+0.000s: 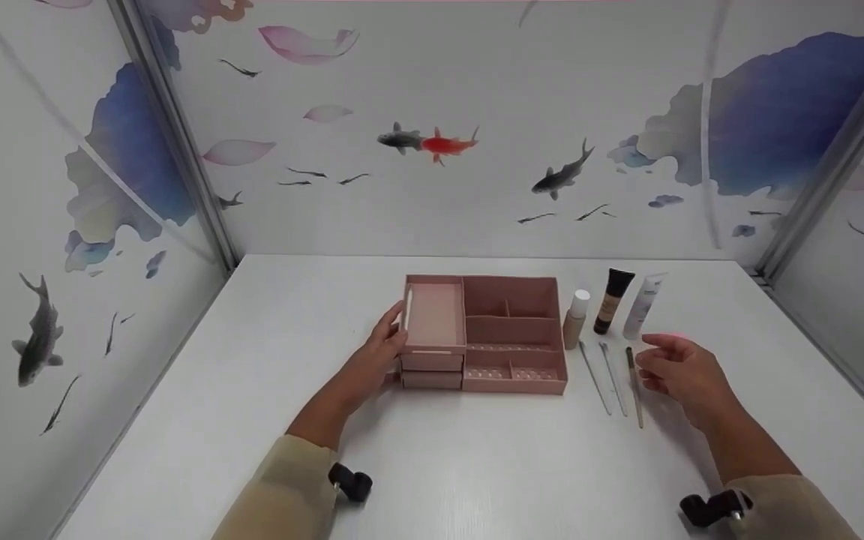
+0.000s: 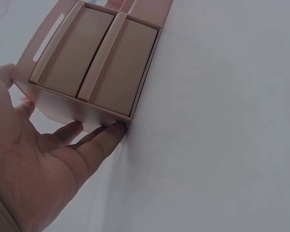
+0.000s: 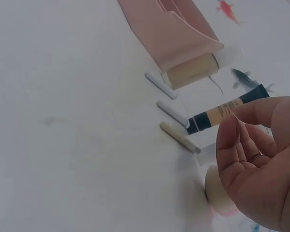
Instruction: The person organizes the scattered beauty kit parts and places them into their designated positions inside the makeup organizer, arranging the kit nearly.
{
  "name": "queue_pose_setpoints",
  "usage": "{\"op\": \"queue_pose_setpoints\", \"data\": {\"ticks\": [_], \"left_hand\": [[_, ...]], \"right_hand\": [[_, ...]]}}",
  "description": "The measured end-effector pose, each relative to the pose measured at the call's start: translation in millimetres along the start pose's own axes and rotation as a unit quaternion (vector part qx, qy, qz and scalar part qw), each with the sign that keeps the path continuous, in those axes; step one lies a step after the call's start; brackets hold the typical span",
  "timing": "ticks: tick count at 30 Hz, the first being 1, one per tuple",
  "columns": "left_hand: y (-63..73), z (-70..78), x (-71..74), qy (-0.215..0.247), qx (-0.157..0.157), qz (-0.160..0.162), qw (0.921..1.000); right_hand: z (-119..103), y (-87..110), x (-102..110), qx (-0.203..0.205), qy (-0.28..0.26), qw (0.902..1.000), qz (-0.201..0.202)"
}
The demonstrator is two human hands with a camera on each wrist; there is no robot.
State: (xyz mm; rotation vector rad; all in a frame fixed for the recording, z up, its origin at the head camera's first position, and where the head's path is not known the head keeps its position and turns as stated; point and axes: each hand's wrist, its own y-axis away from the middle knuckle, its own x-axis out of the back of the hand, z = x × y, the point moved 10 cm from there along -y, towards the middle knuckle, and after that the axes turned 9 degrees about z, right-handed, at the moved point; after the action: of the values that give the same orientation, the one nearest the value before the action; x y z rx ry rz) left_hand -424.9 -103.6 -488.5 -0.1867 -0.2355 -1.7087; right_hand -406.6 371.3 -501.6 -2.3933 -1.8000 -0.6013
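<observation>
A pink desk organizer [image 1: 514, 330] stands on the table, its open compartments on the right and two small drawers [image 2: 118, 65] at the lower left. My left hand [image 1: 379, 352] rests against its left side; in the left wrist view the fingertips touch the side wall and bottom edge. My right hand [image 1: 687, 379] hovers right of a makeup brush [image 1: 634, 386], fingers loosely bent around nothing. Partly hidden behind that hand is a round beige item [image 3: 216, 191] with a pink edge. Two thin, light-coloured sticks [image 1: 595, 379] lie left of the brush.
Beside the organizer stands a foundation bottle [image 1: 576, 319] with a white cap. Farther right are a black-and-tan tube [image 1: 613, 301] and a white tube [image 1: 643, 307]. Patterned panels [image 1: 477, 202] wall in the table's back and sides.
</observation>
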Motion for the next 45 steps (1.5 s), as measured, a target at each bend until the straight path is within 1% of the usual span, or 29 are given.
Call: {"op": "queue_pose_setpoints", "data": {"ticks": [2,8,17,20,23,27,31,34,38,41,45], "left_hand": [[0.1,0.1,-0.5,-0.001,-0.001,-0.002,1.0],[1.1,-0.7,-2.5,0.013,0.004,-0.013,0.9998],[-1.0,-1.7,-1.7,0.017,0.005,-0.014,0.9998],[-2.0,-2.4,-0.9,0.016,0.007,-0.011,0.9998],[-2.3,-2.8,-0.6,0.017,0.012,-0.01,0.9997],[-2.4,-2.3,-1.3,0.027,0.013,-0.017,0.9994],[-1.8,-1.1,-1.5,0.029,0.012,-0.021,0.9993],[-1.0,-0.1,-0.7,0.014,0.002,-0.017,0.9998],[-0.7,-0.4,-0.2,-0.007,-0.011,-0.01,0.9999],[-0.4,-2.4,-0.3,-0.007,-0.006,-0.008,0.9999],[0.2,-3.6,0.2,-0.004,0.0,-0.007,1.0]], "right_hand": [[4.7,-1.7,0.2,0.001,0.012,0.9999,-0.01],[6.4,0.0,0.7,0.03,0.06,0.9973,-0.029],[4.7,3.0,2.3,0.031,0.125,0.9915,-0.015],[5.0,2.3,1.2,0.031,0.131,0.9908,-0.016],[4.4,1.3,-1.8,0.041,0.137,0.9894,-0.024],[3.1,0.6,-3.4,0.055,0.165,0.9845,-0.023],[3.3,0.8,-3.5,0.056,0.193,0.9795,-0.019],[3.6,1.5,-4.0,0.055,0.203,0.9774,-0.02],[4.6,2.1,-5.3,0.047,0.205,0.9772,-0.027],[4.4,2.7,-7.0,0.044,0.21,0.9762,-0.029],[2.9,4.0,-8.6,0.047,0.226,0.9726,-0.028]]}}
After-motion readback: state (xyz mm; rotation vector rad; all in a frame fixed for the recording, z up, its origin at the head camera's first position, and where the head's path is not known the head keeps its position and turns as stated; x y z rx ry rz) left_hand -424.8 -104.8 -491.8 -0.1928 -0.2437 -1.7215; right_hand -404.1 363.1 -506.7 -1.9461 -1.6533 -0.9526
